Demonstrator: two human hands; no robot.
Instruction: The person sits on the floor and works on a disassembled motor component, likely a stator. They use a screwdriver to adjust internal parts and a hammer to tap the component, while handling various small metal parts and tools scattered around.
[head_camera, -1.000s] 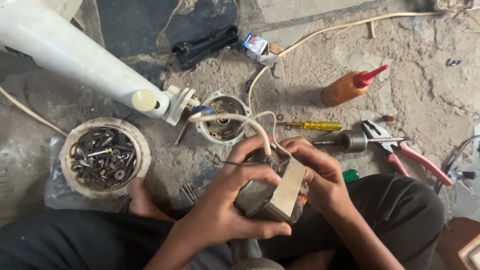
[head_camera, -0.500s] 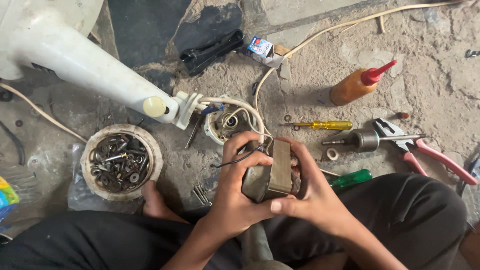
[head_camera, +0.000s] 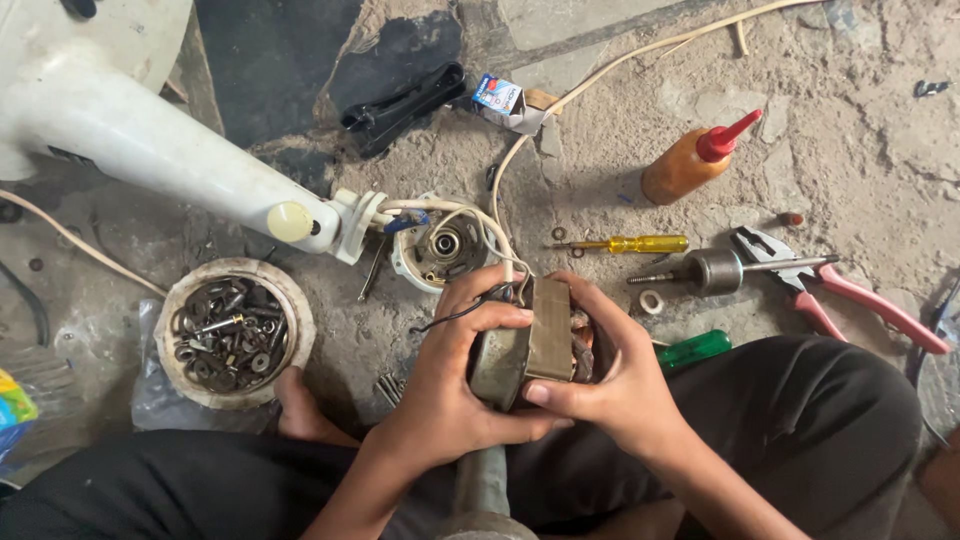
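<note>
Dusty concrete floor, tools lying all around.
Left hand (head_camera: 450, 385) and right hand (head_camera: 620, 385) wrap their fingers tight around a small fan motor (head_camera: 525, 345), near a yellow screwdriver (head_camera: 630, 244).

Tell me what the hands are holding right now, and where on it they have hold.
Both hands hold a small motor stator: the left hand wraps its left side, the right hand its right side, thumb on the front face.

Floor: rough, dusty concrete (head_camera: 860, 150), cracked and stained; dark slab patch (head_camera: 270, 70) at upper left. Even daylight, soft shadows. No walls visible.
</note>
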